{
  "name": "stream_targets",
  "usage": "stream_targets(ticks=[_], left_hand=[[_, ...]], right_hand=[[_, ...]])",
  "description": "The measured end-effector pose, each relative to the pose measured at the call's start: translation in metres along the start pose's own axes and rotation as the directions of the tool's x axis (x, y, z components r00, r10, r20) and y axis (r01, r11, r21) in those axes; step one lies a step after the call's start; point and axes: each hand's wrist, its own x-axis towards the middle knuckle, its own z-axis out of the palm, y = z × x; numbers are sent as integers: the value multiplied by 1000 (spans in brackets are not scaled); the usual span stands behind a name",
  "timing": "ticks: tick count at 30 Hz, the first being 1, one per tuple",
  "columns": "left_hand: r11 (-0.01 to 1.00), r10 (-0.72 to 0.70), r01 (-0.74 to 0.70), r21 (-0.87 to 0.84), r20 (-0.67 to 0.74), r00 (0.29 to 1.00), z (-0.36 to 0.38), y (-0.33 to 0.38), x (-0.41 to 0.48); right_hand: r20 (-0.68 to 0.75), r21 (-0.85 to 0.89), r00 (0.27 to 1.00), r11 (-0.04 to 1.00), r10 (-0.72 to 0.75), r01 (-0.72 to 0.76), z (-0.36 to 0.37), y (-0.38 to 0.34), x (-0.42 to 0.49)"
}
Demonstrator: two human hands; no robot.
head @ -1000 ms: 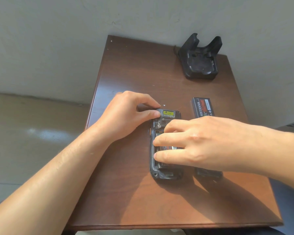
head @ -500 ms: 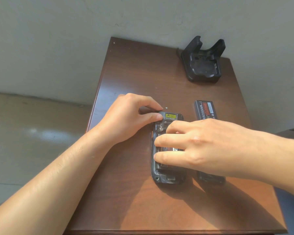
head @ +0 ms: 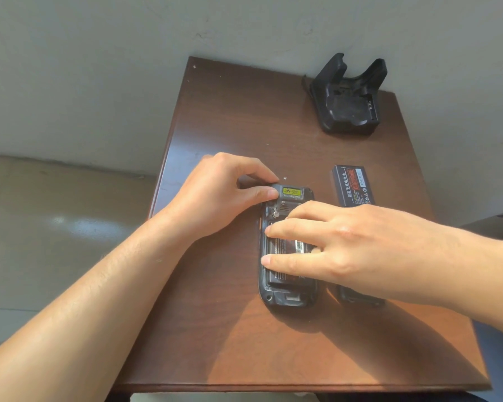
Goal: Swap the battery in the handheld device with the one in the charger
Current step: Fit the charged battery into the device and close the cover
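The black handheld device (head: 285,298) lies face down in the middle of the brown table (head: 238,117), its back compartment uncovered. A dark battery (head: 286,246) with a barcode sticker sits in that compartment. My left hand (head: 215,195) pinches the device's top end, by the yellow label. My right hand (head: 360,248) reaches across from the right, its spread fingers pressing flat on the battery; the thumb is hidden. A second battery (head: 352,184) with a red label lies just right of the device, partly under my right hand. The black charger cradle (head: 349,108) stands with nothing in it.
The charger stands at the table's back right corner, against the wall. A black piece (head: 360,300) shows below my right hand, to the right of the device; what it is cannot be told. The floor lies off the table's left edge.
Both hands stay on the device in nearly the same pose. The view has shifted slightly, and my right fingers have spread a little over the battery.
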Motion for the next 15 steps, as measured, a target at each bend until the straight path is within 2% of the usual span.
stream_targets(ticks=[5,10,15], left_hand=[[1000,16,-16,8,3,1000,0,0,0],[1000,12,-12,3,2,1000,0,-1,0],[1000,8,-8,-5,-2,1000,0,-1,0]], right_hand=[[107,102,978,977,177,-188,0,-8,-2],[21,265,933,898,360,-352,6,-27,-5],[-57,360,847,803,528,-476,16,-40,-4]])
